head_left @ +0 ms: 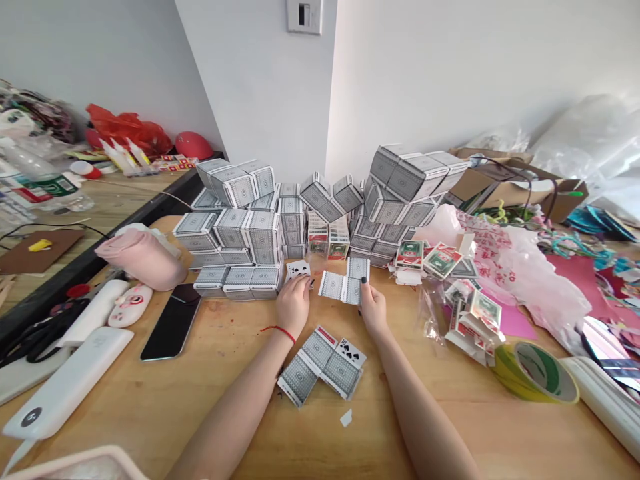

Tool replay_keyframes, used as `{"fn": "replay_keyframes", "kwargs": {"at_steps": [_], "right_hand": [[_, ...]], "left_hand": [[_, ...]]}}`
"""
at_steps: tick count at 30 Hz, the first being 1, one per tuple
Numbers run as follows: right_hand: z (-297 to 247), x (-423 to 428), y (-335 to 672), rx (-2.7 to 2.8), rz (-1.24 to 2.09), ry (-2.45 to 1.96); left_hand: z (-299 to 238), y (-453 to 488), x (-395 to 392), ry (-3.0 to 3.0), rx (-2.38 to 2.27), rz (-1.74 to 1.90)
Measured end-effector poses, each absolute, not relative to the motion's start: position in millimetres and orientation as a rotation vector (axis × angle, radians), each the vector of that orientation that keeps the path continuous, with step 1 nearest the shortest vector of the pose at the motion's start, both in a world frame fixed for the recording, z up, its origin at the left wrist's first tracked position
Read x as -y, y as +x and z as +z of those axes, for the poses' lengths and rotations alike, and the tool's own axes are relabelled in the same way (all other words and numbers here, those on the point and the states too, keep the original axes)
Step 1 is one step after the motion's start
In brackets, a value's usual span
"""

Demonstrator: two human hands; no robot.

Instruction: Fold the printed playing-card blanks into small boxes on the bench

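My left hand (pixel 293 301) rests on the wooden table (pixel 210 387), fingers curled on a small face-up deck showing spades (pixel 299 269). My right hand (pixel 373 308) pinches the edge of a grey-backed deck (pixel 357 280) in a short row of decks (pixel 333 285). A red string circles my left wrist. Between my forearms lie several more decks (pixel 320 363), one showing the ten of spades (pixel 350 350). Behind my hands rises a wall of stacked grey card decks (pixel 250 230).
A black phone (pixel 171 322), white power bank (pixel 67 382), pink roll (pixel 143 259) and scissors lie on the left. On the right are red card boxes (pixel 440 259), crumpled plastic wrap (pixel 505 273) and a yellow-green tape roll (pixel 537 370). Cardboard boxes stand behind.
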State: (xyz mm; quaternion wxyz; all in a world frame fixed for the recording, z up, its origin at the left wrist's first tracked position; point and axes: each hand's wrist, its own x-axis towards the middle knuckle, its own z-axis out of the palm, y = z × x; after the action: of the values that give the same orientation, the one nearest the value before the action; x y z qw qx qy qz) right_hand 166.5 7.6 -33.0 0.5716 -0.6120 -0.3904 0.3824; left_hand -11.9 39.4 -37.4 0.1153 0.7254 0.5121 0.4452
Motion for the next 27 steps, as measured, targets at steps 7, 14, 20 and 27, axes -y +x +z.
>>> {"fn": "replay_keyframes", "kwargs": {"at_steps": [7,14,20,27], "right_hand": [[-32,-8,175,0.893,1.025,-1.339],[-35,-5,159,0.979,1.24,-1.209],[-36,-6,154,0.948,1.2,-1.206],[-41,-8,159,0.917,1.152,-1.235]], "left_hand": [[-26,-10,-31,2.063,-1.423,1.515],[-32,-1,-23,2.035,-1.26,1.375],[-33,-1,-21,1.937,-1.22,1.302],[-27,3,-22,1.679,-1.064,1.253]]}}
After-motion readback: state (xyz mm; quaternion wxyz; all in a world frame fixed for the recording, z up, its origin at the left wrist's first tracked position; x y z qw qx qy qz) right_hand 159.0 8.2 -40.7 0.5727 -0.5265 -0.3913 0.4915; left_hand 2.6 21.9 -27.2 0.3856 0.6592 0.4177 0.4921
